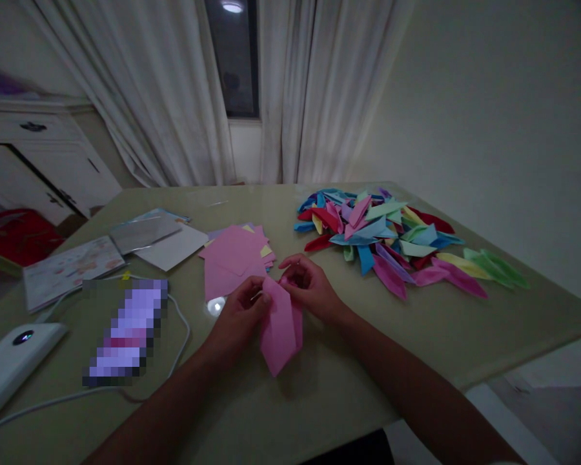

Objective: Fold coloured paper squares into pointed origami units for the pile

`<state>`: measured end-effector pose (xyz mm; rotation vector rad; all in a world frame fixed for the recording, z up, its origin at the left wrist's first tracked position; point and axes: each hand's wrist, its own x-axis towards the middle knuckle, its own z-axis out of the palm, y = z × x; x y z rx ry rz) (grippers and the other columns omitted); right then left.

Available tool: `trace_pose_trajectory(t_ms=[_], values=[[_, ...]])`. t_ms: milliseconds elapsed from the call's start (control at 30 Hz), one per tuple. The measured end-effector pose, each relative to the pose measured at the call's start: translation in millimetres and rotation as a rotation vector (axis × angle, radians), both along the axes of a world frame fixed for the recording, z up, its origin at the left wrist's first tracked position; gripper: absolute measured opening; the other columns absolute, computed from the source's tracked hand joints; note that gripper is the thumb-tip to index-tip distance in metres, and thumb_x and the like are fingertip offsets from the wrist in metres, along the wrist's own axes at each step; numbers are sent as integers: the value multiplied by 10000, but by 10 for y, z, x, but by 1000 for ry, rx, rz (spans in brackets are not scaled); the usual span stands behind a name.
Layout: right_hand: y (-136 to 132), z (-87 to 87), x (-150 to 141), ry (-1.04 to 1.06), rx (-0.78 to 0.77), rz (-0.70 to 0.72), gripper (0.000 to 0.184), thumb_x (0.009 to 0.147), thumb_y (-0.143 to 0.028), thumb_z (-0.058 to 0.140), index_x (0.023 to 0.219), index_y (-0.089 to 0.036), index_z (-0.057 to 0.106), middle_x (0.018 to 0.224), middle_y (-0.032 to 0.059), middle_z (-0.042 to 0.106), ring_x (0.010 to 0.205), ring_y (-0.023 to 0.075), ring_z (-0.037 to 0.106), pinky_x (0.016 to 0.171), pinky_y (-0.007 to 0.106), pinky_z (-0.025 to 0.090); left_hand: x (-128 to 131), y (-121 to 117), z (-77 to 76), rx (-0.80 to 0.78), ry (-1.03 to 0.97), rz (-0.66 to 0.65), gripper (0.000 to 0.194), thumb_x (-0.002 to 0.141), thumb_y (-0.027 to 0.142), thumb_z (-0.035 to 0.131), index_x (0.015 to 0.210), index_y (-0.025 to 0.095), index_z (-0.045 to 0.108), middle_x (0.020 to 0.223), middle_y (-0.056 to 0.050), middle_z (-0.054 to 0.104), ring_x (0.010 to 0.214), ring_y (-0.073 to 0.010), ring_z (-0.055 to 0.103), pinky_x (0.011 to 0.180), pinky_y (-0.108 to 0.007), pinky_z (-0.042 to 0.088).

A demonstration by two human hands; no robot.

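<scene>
A partly folded sheet of pink origami paper (279, 332) is held up between my hands, its pointed lower end hanging over the table. My left hand (244, 307) pinches its upper left edge between thumb and fingers. On the other side, my right hand (312, 287) has its thumb and fingers closed on the upper right part. Just beyond my left hand lies a stack of flat paper squares (235, 252), mostly pink. To the right of my right hand spreads a heap of folded paper pieces (372, 226) in many colours.
On the left of the table (358, 387) lie a blurred-out phone (128, 332), a white power bank (19, 361) with a cable (186, 329), a patterned booklet (72, 268), a white sheet (172, 245) and a clear plastic sleeve (145, 232). Curtains (300, 90) hang behind.
</scene>
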<state>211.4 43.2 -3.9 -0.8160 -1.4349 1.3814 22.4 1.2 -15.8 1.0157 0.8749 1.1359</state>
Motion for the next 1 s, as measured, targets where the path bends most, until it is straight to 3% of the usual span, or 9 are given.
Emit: trace_pose_trajectory(t_ms=[100, 267, 467, 600, 733, 867, 1000], values=[[-9, 48, 22, 32, -54, 67, 478, 795, -433, 897, 1165, -237, 667, 881, -11, 663, 772, 151, 612, 708, 269, 466, -6, 21, 7, -18, 10, 28, 384, 831, 529, 883, 990, 212, 737, 1006, -58, 781, 819, -182, 695, 703, -261, 527], [8, 46, 26, 54, -125, 53, 414, 798, -454, 892, 1075, -217, 697, 878, -4, 673, 771, 151, 604, 695, 268, 460, 9, 21, 12, -46, -50, 58, 359, 849, 523, 871, 1000, 221, 750, 981, -41, 783, 741, -146, 655, 676, -245, 504], [10, -24, -12, -7, 20, -21, 407, 807, -469, 906, 886, -220, 594, 807, -31, 602, 663, 116, 502, 617, 246, 395, -20, 24, -11, 40, 116, 21, 380, 926, 569, 779, 1057, 213, 800, 949, -49, 790, 815, -193, 682, 746, -284, 522], [1, 9, 12, -18, 27, 44, 368, 842, -516, 857, 896, -204, 669, 825, -3, 643, 695, 136, 547, 655, 269, 438, -39, 16, 57, 161, 248, 83, 370, 975, 568, 711, 1038, 219, 815, 956, -46, 772, 874, -218, 674, 790, -308, 515], [-7, 31, 28, -32, 19, 63, 388, 829, -555, 858, 927, -198, 740, 828, 11, 679, 715, 151, 579, 671, 284, 463, -34, 2, 103, 287, 327, 204, 296, 951, 510, 753, 911, 224, 821, 973, -53, 735, 933, -230, 678, 819, -318, 530], [-21, 2, 16, -66, 23, 26, 388, 780, -512, 926, 905, -196, 738, 817, 9, 686, 703, 146, 585, 662, 280, 456, -24, 6, 68, 219, 222, 243, 247, 869, 456, 853, 988, 252, 782, 974, -31, 755, 911, -219, 706, 780, -306, 553], [-20, -26, 15, -66, 35, 13, 388, 813, -528, 901, 868, -191, 718, 807, 12, 691, 716, 152, 612, 694, 293, 477, -31, 1, 75, 204, 230, 238, 225, 867, 449, 846, 890, 235, 776, 876, -24, 740, 824, -203, 682, 720, -296, 546]])
